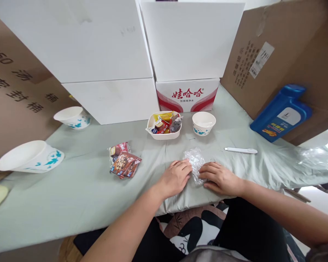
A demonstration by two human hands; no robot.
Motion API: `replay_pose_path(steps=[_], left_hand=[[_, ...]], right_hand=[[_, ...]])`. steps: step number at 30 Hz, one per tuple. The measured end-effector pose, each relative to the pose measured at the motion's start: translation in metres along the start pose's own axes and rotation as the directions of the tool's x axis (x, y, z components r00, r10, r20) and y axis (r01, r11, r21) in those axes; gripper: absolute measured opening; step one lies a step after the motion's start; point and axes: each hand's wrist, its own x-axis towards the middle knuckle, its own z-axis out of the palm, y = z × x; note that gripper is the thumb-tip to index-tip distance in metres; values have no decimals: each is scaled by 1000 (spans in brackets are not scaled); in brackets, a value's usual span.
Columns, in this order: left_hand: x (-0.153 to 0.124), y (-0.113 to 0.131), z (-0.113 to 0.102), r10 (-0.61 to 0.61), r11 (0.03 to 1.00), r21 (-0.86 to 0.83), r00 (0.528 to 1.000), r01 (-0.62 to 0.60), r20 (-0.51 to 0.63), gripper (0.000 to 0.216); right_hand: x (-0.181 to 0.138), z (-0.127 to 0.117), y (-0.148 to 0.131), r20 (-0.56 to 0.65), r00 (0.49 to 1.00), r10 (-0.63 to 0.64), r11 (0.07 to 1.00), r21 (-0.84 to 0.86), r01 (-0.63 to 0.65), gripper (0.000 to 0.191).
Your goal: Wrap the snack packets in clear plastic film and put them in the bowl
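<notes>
A crumpled clear plastic bag (195,164) is being held down on the counter (79,189), close to its near edge; smoothing seems to be the step in hand. It is being flanked by the left hand (175,178) and the right hand (220,178), each grip released, with fingertips merely touching its sides. Lifting it would be calling for a pinch at its edges.

Crumpled clear plastic bag (194,163), flat.

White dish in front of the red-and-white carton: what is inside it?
The white dish holds a pile of small snack packets: yellow at the back, red in the middle, a dark one on the right. The dish's bottom and anything beneath them is covered.
</notes>
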Motion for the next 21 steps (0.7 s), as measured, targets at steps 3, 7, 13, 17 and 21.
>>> replay_pose_path(steps=[3,7,13,17,21], left_hand=[[0,1,0,34,999,-21,999,-34,0,21],[1,0,-1,45,993,-105,999,-46,-12,16],[3,0,-5,31,989,-147,999,-29,14,11],[0,-1,-3,37,994,-107,999,-35,14,9],[-2,-1,2,-15,1000,-17,994,13,-106,24]], right_hand=[[-1,0,-5,-46,998,-32,998,-49,29,26],[14,-14,-5,-111,993,45,998,-41,-49,25],[59,-10,29,-69,953,296,943,-136,-303,23],[74,9,46,-4,934,359,892,-293,-344,20],[72,22,50,-87,945,316,893,-310,-327,22]])
